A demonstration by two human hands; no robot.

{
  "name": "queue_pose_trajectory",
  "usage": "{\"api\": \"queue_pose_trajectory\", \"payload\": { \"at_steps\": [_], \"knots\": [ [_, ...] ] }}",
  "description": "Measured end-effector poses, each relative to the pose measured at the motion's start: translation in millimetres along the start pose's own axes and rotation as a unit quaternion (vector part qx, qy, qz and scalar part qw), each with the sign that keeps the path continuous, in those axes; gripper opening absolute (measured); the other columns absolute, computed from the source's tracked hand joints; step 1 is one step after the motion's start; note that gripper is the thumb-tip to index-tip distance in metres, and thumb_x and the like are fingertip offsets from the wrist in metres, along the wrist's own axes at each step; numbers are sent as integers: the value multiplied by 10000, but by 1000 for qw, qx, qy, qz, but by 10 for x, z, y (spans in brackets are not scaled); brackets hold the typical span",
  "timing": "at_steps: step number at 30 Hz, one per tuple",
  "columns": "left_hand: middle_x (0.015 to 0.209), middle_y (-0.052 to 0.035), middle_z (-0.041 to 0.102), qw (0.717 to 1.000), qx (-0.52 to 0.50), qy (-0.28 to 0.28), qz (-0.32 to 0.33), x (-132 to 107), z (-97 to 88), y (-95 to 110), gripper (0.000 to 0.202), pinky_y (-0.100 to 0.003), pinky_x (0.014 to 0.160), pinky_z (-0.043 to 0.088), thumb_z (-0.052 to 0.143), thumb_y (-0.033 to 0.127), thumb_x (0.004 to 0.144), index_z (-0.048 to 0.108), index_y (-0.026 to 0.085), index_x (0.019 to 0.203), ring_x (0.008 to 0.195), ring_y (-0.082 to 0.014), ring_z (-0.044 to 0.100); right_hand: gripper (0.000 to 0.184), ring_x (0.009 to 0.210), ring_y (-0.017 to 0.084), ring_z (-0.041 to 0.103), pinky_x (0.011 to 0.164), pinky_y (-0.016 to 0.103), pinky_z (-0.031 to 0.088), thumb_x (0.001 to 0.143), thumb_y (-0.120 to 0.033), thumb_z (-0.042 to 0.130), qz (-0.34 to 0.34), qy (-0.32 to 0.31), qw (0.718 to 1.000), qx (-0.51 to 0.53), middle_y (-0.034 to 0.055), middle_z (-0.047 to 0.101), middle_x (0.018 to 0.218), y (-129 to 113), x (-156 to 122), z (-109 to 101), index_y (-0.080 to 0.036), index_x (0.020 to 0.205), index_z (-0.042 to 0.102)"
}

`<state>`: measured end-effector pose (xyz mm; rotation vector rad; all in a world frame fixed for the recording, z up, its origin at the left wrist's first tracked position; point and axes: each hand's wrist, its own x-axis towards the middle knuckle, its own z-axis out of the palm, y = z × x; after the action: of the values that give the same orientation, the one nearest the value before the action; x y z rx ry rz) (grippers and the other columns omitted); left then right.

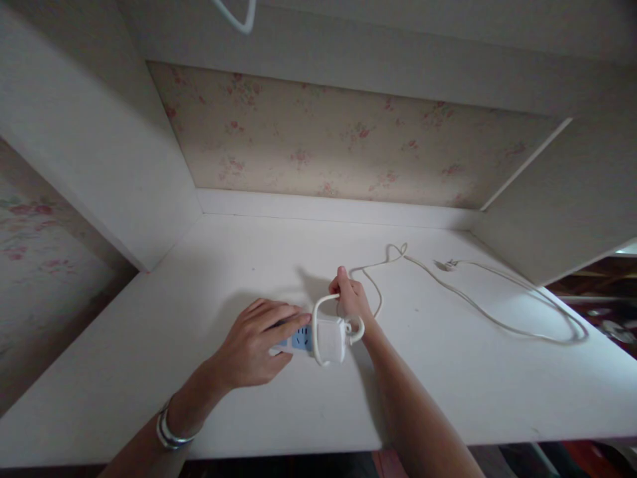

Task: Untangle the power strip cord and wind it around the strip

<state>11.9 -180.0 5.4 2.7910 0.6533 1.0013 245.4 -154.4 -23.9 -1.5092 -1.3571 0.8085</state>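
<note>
A white power strip [329,337] with blue socket faces is held just above the white surface. My left hand [261,338] is closed around its left part, thumb on the near side and fingers over the top. Behind its right end, my right hand [351,293] is closed on the white power cord [326,298], thumb pointing up. One turn of the cord goes around the strip near its right end, where the cord comes out in a small curve. From my right hand the rest of the cord runs loosely to the right.
The cord's plug [450,265] lies on the white surface [448,372] at the right. White side panels [114,133] and a floral back wall [298,139] enclose the space. A white hook-like piece [245,25] hangs at the top. Dark clutter shows beyond the right edge.
</note>
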Motion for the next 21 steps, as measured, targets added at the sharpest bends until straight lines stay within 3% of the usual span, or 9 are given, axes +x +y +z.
{"api": "queue_pose_trajectory", "payload": {
  "at_steps": [3,6,9,11,14,19,21],
  "knots": [
    [1130,-68,616,996,44,27,-67,-8,-1,-59,612,-393,884,459,611,84,705,495,245,1284,1010,-221,578,639,553,135,468,532,247,315,948,-605,197,6,-85,995,-42,7,521,551,2,-24,81,-186,590,521],
    [1077,-73,592,988,81,34,-130,-24,11,-102,610,-393,872,476,617,100,684,505,238,1268,980,-229,577,557,607,143,503,565,246,325,988,-488,178,-57,-143,981,-118,25,575,635,6,-72,152,-189,667,520],
    [1000,-58,557,977,112,52,-176,-40,36,-138,594,-349,803,508,622,132,687,516,249,1260,883,-203,585,437,657,157,551,591,250,327,997,-389,219,-106,-169,955,-221,56,633,744,-14,-127,199,-182,808,554],
    [971,-45,534,969,122,64,-207,-42,47,-155,600,-313,758,520,629,180,711,496,263,1290,828,-180,587,338,648,167,569,569,251,310,980,-426,313,-124,-174,937,-277,52,648,764,-55,-173,225,-184,948,547],
    [963,-39,522,956,140,68,-247,-27,35,-164,627,-294,732,520,630,230,734,449,275,1334,812,-176,592,345,633,184,588,545,256,288,919,-507,465,-161,-172,912,-337,32,653,737,-136,-265,271,-195,1057,510],
    [942,-35,528,929,182,56,-316,19,-15,-168,653,-281,666,503,619,210,712,425,276,1333,792,-196,596,168,614,166,592,582,273,300,918,-363,510,-227,-202,860,-410,4,644,666,-205,-394,331,-215,853,558],
    [940,-37,521,919,199,47,-337,30,-25,-181,653,-282,640,495,619,211,709,429,271,1331,790,-206,597,195,630,155,587,626,283,319,920,-295,501,-260,-208,842,-424,7,646,677,-219,-411,330,-206,755,552]
  ]
}}
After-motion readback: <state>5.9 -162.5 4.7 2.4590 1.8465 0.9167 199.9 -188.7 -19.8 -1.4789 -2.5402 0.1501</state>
